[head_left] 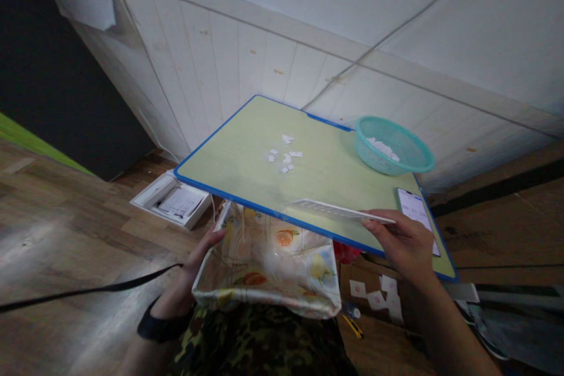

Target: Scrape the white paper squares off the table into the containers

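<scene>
My left hand (199, 258) is closed on the left side of a fruit-print fabric bin (220, 292), which rests at my lap below the table's front edge. Between the thumb and fingers of my right hand (403, 241) is a thin flat white piece (339, 210) with a row of marks or slots along it. It is held tilted over the near edge of the table (220, 153), close above the bin's mouth. Farther back on the pale green tabletop lie several small white pieces (287, 158). What the bin holds is blurred.
A teal plastic basket (392, 144) with small white pieces stands at the back right. Near the right edge lies a phone (416, 211). On the floor are an open white box (176, 202), several white cards (376, 299) and a yellow cutter (353, 326).
</scene>
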Demonstrator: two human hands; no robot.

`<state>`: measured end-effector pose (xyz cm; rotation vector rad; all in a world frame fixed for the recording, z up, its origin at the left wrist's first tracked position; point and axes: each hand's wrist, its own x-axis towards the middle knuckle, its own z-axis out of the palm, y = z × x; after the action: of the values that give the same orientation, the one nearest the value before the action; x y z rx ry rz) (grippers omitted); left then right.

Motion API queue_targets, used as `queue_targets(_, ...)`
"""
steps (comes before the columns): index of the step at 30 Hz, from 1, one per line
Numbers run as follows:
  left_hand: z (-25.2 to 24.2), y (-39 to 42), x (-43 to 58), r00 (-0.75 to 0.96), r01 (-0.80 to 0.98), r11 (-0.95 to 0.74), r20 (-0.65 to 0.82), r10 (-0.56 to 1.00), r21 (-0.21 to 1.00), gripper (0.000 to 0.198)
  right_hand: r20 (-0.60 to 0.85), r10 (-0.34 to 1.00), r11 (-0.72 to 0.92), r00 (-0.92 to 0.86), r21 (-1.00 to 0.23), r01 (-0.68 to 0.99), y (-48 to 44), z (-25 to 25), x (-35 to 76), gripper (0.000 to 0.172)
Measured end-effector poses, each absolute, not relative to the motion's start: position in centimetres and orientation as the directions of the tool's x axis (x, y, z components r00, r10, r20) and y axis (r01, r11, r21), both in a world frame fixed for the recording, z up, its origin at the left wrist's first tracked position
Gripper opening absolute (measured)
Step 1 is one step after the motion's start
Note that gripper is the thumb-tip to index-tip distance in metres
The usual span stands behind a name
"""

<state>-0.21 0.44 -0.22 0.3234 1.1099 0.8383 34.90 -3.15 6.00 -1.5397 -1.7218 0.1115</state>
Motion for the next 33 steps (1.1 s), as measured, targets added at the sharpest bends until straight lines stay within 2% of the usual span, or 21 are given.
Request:
queue_targets(4,-0.3,0.4,-0.1,0.224,-0.445,0.668,-0.648,0.728,0.597,0.059,0.482,0.873,0.251,0.067,-0.564,0.787,-3.0,5.6,34.6,0.011)
queue_targets(9,0.0,0.4,0.0,0.196,-0.436,0.643,-0.63,0.751,0.63,0.06,0.474,0.88,0.292,-0.005,-0.535,0.793,-3.4,6.1,34.3,0.009)
queue_targets(15,-0.5,0.3,-0.2,0.26,-0.464,0.652,-0.612,0.747,0.6,0.062,0.537,0.831,0.156,0.143,-0.473,0.867,-5.3,6.1,35.7,0.008)
queue_targets(18,-0.4,0.3,-0.2,0.215,-0.445,0.649,-0.631,0.746,0.616,0.063,0.529,0.836,0.138,0.148,-0.463,0.876,-6.4,5.6,35.9,0.009)
queue_targets(25,-0.5,0.4,-0.2,0.184,-0.43,0.644,-0.637,0.749,0.633,0.056,0.503,0.859,0.211,0.091,-0.512,0.833,-7.0,5.8,34.7,0.01)
queue_targets(33,-0.1,-0.1,-0.6,-0.003,-0.397,0.514,-0.561,0.828,0.76,0.043,0.565,0.794,0.055,0.225,-0.434,0.899,-6.6,5.8,34.5,0.016)
